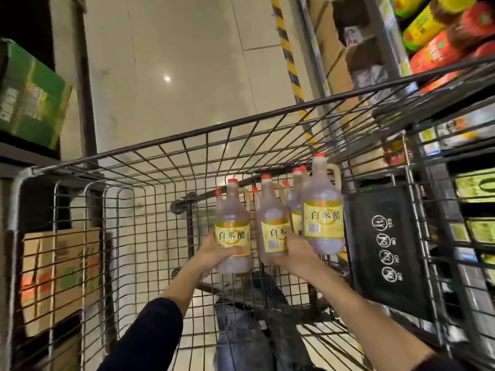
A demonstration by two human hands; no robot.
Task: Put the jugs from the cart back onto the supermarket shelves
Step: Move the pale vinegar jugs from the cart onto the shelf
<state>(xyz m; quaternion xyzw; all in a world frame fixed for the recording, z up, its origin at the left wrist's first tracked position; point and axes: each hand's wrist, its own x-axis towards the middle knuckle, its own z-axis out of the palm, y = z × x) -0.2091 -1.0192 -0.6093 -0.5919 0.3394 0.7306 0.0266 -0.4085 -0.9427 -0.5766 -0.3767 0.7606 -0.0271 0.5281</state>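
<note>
Head view, looking down into the wire cart (160,156). The left hand (222,251) grasps the left jug (232,218) low on its yellow label, fingers wrapped across the front. The right hand (294,250) grasps the middle jug (272,218) from its right side, thumb up on the label. Both jugs are upright with red caps on top; I cannot tell whether they rest on the cart floor or hang lifted. The right jug (322,210) stands just beside the right hand, with more jugs (293,202) bunched behind (count unclear, they overlap). Stocked shelves (476,183) run close along the cart's right side. A dark sleeve (150,333) covers the left forearm.
</note>
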